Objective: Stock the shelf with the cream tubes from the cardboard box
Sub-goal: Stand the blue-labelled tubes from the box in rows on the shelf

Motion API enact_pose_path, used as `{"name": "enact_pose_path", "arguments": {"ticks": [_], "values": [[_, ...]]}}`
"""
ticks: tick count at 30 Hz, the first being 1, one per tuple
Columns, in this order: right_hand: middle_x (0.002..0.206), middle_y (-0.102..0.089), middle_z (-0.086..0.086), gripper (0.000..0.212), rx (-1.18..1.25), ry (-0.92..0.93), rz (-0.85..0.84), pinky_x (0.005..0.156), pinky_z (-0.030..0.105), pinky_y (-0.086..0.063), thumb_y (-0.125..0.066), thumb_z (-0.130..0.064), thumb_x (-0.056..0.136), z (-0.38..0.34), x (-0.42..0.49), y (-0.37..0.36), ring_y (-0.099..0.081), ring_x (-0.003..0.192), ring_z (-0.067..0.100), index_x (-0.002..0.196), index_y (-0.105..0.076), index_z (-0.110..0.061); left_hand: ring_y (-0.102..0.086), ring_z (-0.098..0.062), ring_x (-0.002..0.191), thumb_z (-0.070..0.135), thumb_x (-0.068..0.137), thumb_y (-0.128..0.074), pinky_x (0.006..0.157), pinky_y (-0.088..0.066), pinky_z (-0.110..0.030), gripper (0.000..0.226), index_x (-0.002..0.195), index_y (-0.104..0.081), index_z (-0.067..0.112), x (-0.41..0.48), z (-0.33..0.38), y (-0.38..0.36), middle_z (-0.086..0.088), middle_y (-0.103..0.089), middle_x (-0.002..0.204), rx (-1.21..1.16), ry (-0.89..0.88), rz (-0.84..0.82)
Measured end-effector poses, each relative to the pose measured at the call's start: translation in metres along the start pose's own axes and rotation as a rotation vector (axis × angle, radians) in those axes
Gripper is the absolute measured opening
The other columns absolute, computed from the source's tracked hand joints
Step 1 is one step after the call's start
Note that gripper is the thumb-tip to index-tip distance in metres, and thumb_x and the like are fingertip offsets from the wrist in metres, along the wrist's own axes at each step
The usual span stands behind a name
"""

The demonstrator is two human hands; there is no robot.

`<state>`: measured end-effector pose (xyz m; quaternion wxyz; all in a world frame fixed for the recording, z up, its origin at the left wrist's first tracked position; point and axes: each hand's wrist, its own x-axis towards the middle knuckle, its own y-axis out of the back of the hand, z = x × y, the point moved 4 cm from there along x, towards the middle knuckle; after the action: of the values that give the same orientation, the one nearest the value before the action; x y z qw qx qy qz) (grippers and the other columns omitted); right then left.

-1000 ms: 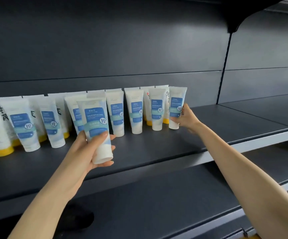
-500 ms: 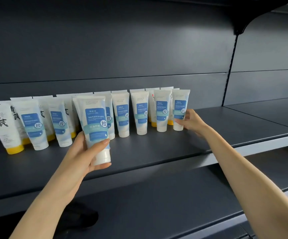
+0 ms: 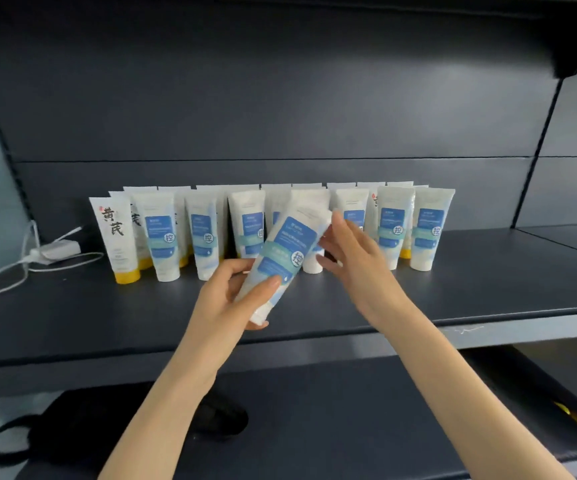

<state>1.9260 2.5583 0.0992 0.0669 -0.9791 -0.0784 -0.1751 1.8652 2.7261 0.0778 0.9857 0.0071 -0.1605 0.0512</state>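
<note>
My left hand (image 3: 231, 292) grips a white cream tube with a blue label (image 3: 285, 252), tilted with its top leaning right, above the dark shelf (image 3: 349, 299). My right hand (image 3: 356, 258) reaches in from the right with fingers spread, touching the upper right side of that tube. Behind them a row of several white tubes (image 3: 425, 230) stands upright on caps along the shelf. At the row's left end stands a tube with a yellow cap (image 3: 115, 237) and black characters. The cardboard box is out of view.
A white adapter with a looped cable (image 3: 51, 252) lies at the shelf's left end. A black strap and pouch (image 3: 83, 427) rest on the lower shelf. The shelf to the right of the row is bare up to the upright post (image 3: 536, 161).
My right hand left the rightmost standing tube and swung left to the tube in my left hand. That tube has tilted to the right. The view shifted left, revealing the adapter.
</note>
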Motion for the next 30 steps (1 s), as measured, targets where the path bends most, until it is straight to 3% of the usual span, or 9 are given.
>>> {"name": "enact_pose_path", "arguments": {"ticks": [4, 7, 13, 17, 19, 22, 26, 30], "values": [[0.105, -0.068, 0.002, 0.036, 0.377, -0.076, -0.044, 0.082, 0.029, -0.052, -0.049, -0.032, 0.096, -0.002, -0.008, -0.039, -0.064, 0.093, 0.015, 0.123, -0.057, -0.010, -0.066, 0.000, 0.081, 0.025, 0.079, -0.067, 0.054, -0.051, -0.015, 0.025, 0.103, -0.059, 0.027, -0.006, 0.000, 0.019, 0.016, -0.070, 0.090, 0.034, -0.066, -0.002], [0.104, -0.068, 0.006, 0.030, 0.452, -0.101, -0.047, 0.087, 0.036, -0.053, -0.051, -0.025, 0.095, 0.000, -0.012, -0.059, -0.065, 0.094, 0.019, 0.119, -0.060, -0.008, -0.065, 0.001, 0.083, 0.029, 0.079, -0.066, 0.056, -0.049, -0.014, 0.025, 0.103, -0.058, 0.029, -0.011, 0.000, 0.030, 0.018, -0.068, 0.094, 0.053, -0.121, -0.011], [0.107, -0.066, 0.009, 0.029, 0.496, -0.112, 0.010, 0.088, 0.035, -0.053, -0.055, -0.021, 0.093, 0.004, -0.015, -0.089, -0.063, 0.096, 0.020, 0.117, -0.059, -0.007, -0.063, 0.002, 0.096, 0.044, 0.073, -0.062, 0.070, -0.053, -0.021, 0.034, 0.106, -0.052, 0.037, -0.018, -0.007, 0.049, 0.022, -0.065, 0.103, 0.130, -0.184, -0.018], [0.104, -0.069, 0.004, 0.027, 0.456, -0.063, -0.014, 0.081, 0.032, -0.057, -0.054, -0.020, 0.094, 0.008, -0.014, -0.103, -0.067, 0.092, 0.014, 0.117, -0.059, -0.009, -0.059, 0.005, 0.102, 0.053, 0.077, -0.055, 0.082, -0.050, -0.021, 0.040, 0.113, -0.051, 0.037, -0.023, -0.010, 0.064, 0.021, -0.063, 0.111, 0.281, -0.174, -0.038], [0.102, -0.071, 0.001, 0.022, 0.396, -0.016, -0.019, 0.077, 0.029, -0.057, -0.054, -0.017, 0.094, 0.009, -0.012, -0.108, -0.068, 0.090, 0.011, 0.114, -0.060, -0.012, -0.054, 0.002, 0.113, 0.060, 0.085, -0.045, 0.092, -0.047, -0.029, 0.048, 0.124, -0.049, 0.033, -0.029, -0.012, 0.081, 0.019, -0.059, 0.123, 0.486, -0.209, 0.012], [0.107, -0.070, 0.001, 0.023, 0.267, 0.048, 0.019, 0.082, 0.030, -0.055, -0.054, -0.016, 0.095, 0.011, -0.004, -0.119, -0.068, 0.098, 0.014, 0.116, -0.058, -0.012, -0.043, -0.015, 0.129, 0.063, 0.091, -0.025, 0.108, -0.032, -0.042, 0.066, 0.139, -0.043, 0.020, -0.041, -0.012, 0.115, 0.004, -0.050, 0.139, 0.932, -0.303, 0.160], [0.116, -0.066, 0.008, 0.032, 0.123, 0.066, 0.033, 0.090, 0.034, -0.053, -0.055, -0.017, 0.095, 0.020, 0.020, -0.153, -0.064, 0.106, 0.020, 0.124, -0.050, -0.006, -0.022, -0.016, 0.143, 0.069, 0.081, -0.002, 0.117, -0.010, -0.047, 0.087, 0.147, -0.029, 0.020, -0.050, -0.022, 0.162, 0.003, -0.032, 0.152, 1.183, -0.148, 0.179], [0.101, -0.068, 0.003, 0.005, 0.049, 0.099, -0.022, 0.083, 0.030, -0.055, -0.056, -0.016, 0.094, 0.030, 0.049, -0.204, -0.066, 0.096, 0.015, 0.096, -0.053, -0.013, -0.018, -0.016, 0.145, 0.072, 0.075, 0.003, 0.117, -0.009, -0.047, 0.094, 0.149, -0.025, 0.022, -0.057, -0.029, 0.197, 0.004, -0.029, 0.154, 1.230, -0.049, 0.221]]}}
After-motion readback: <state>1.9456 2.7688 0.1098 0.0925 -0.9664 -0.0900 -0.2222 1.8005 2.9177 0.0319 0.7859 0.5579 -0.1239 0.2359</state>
